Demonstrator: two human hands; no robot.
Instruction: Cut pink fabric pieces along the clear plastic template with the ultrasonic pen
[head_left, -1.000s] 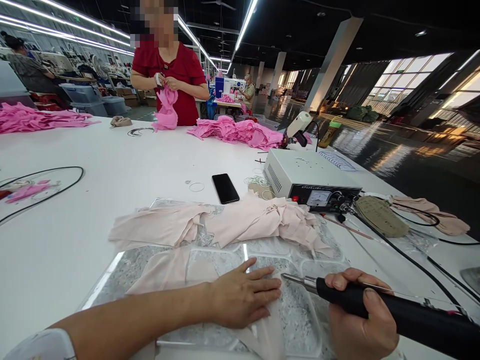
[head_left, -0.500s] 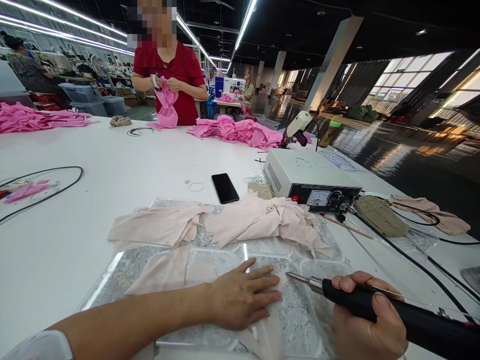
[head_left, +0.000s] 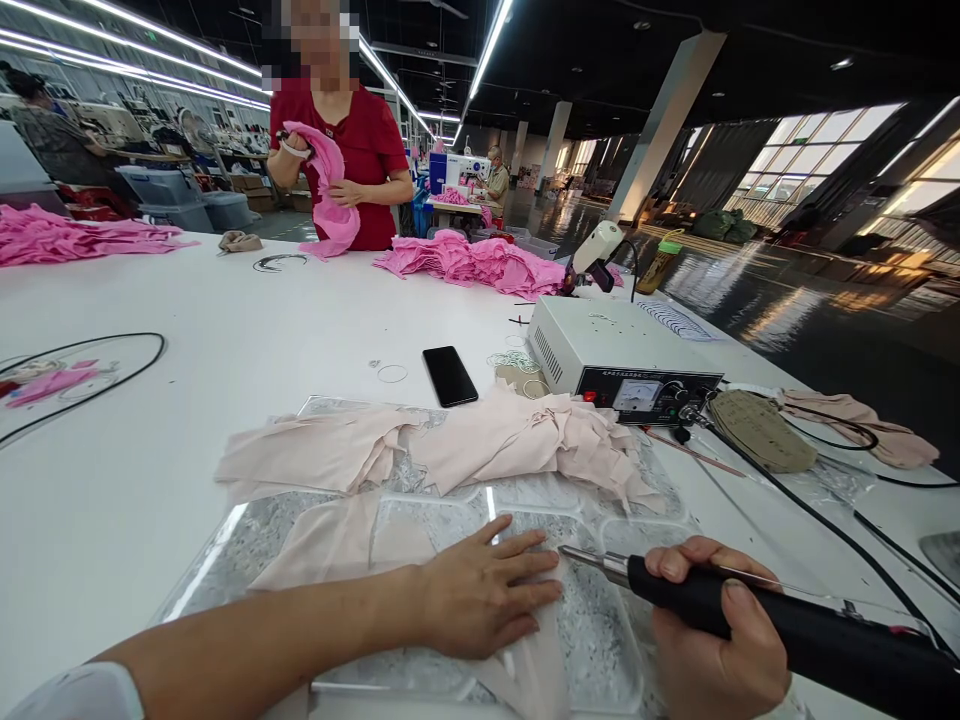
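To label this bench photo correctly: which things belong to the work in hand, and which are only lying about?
In use: left hand, flat on the pale fabric piece and clear plastic sheet; right hand gripping the black hand tool.
Lying about: phone; pink garment pile; beige pad.

The tool (head_left: 832,640) had a black handle and a silvery tip; the mat (head_left: 592,625) under it was mottled grey and white. The cut fabric pieces (head_left: 510,440) were pale blush pink, while the garment stacks (head_left: 480,262) further off were a far hotter pink. The table (head_left: 225,300) was white, the phone (head_left: 450,376) black, and the control box (head_left: 592,340) white with a black front panel. A co-worker's shirt (head_left: 375,135) was deep red.
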